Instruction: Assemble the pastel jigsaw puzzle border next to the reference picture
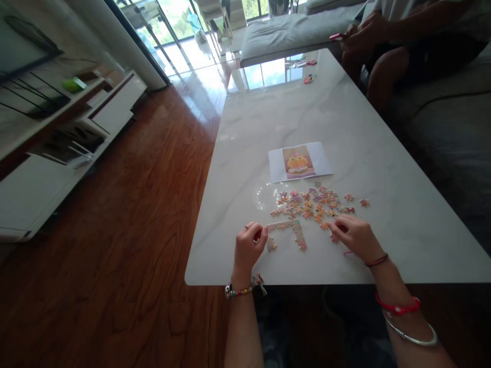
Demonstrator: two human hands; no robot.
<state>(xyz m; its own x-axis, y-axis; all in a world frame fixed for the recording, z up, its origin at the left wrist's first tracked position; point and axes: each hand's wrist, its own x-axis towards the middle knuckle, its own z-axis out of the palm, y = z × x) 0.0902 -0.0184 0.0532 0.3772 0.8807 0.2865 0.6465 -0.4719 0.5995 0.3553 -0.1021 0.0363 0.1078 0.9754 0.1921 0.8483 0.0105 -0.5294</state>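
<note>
Several joined jigsaw pieces (pixel 300 236) form a partial border, with a top edge and two short sides, near the front of the table. My left hand (pixel 249 248) is closed beside the border's upper left corner, fingertips curled together; what they hold, if anything, is hidden. My right hand (pixel 355 236) pinches at a small orange jigsaw piece (pixel 324 225) at the lower right of the loose pile. Loose jigsaw pieces (pixel 307 204) in pink, orange and purple lie spread beyond the border. Behind them rests a paper sheet (pixel 322 159) printed with a yellow-orange figure.
The white marbled table (pixel 261 117) has its front edge under my wrists. Small colourful items (pixel 308 79) lie at its far end. A seated person holding a phone (pixel 337 37) is on the sofa at right. A low cabinet (pixel 42 189) stands left across the wooden floor (pixel 153 204).
</note>
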